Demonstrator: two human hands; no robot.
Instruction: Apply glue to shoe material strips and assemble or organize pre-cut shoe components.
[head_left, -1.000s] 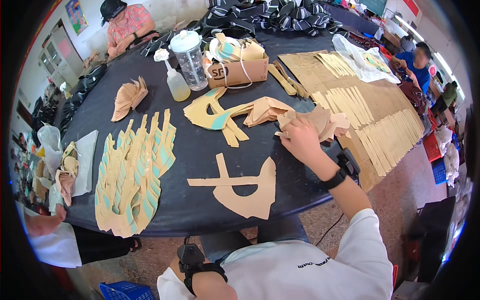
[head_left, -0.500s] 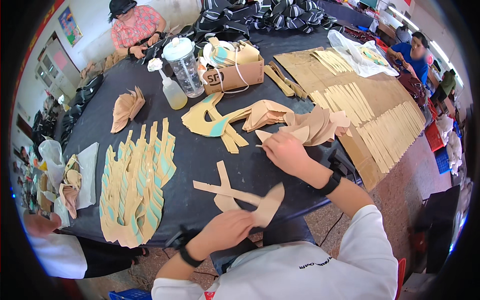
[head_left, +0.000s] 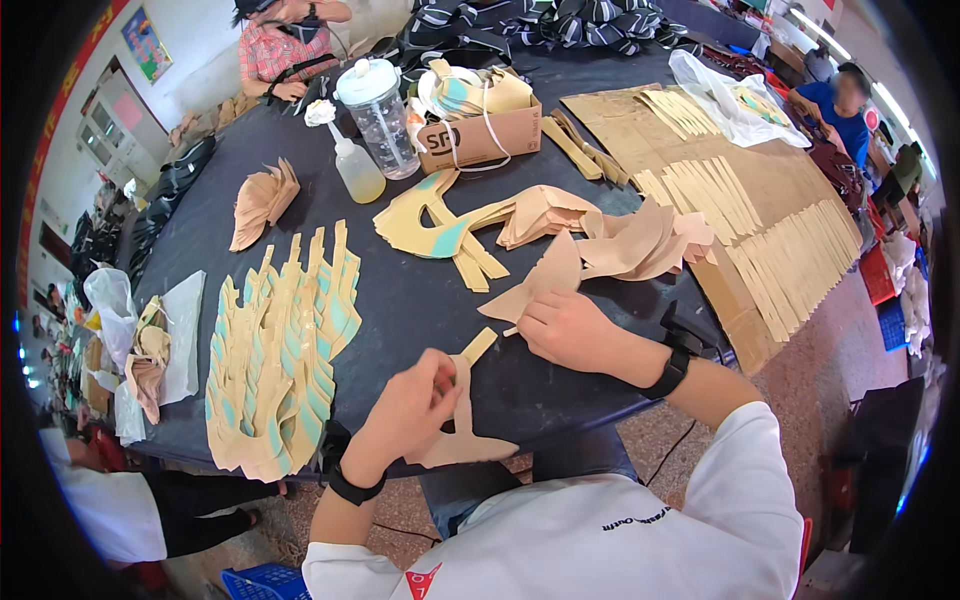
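Note:
Near the table's front edge lies a tan, branching cut piece with a narrow strap pointing away from me. My left hand is closed at its left side, fingers curled against the strap and hiding part of it. To the right, my right hand grips a pinkish-beige, leaf-shaped piece. A thin pale stick pokes out from under those fingers. Just beyond sits a fanned stack of similar pinkish pieces. A yellowish piece with turquoise patches lies farther left.
Overlapping yellow-and-turquoise pieces cover the table's left. Behind stand a squeeze bottle, a lidded clear jug and a cardboard box. Cardboard with rows of strips lies right. Co-workers sit at the far left and far right.
My left hand has moved left and away from me, and the tan piece has turned. My right hand has drawn slightly nearer, swinging the leaf-shaped piece more upright.

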